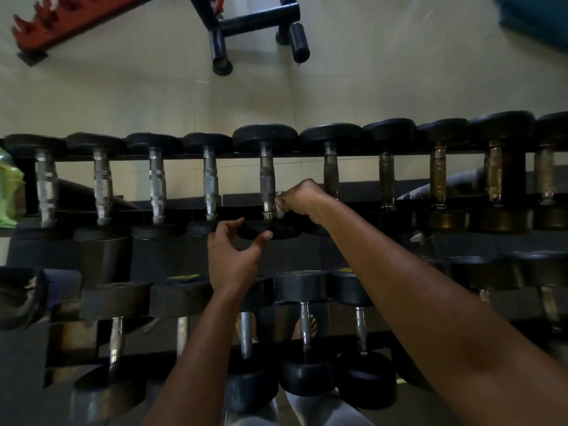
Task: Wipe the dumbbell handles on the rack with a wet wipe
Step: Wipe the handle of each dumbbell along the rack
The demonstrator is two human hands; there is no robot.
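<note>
Both forearms reach over the lower row to the rack's (184, 212) top tier. My right hand (299, 198) pinches the wet wipe (279, 202) against the near end of the fifth handle (266, 182); my left hand (235, 256) hovers relaxed, holding nothing, at that dumbbell's near head (270, 230). Unsteadied, the dumbbell could roll, or the small wipe slip. Yellow labels (183, 277) below are unreadable.

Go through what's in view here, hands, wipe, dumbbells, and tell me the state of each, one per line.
Right hand: curled, pinching the wet wipe against a handle.
Wet wipe: bunched, mostly hidden in the fingers.
Fifth dumbbell handle: resting on the top rack, touched at its near end.
Left hand: fingers spread, thumb and fingertips at that dumbbell's near head.
Lower-row dumbbells: racked, untouched.
</note>
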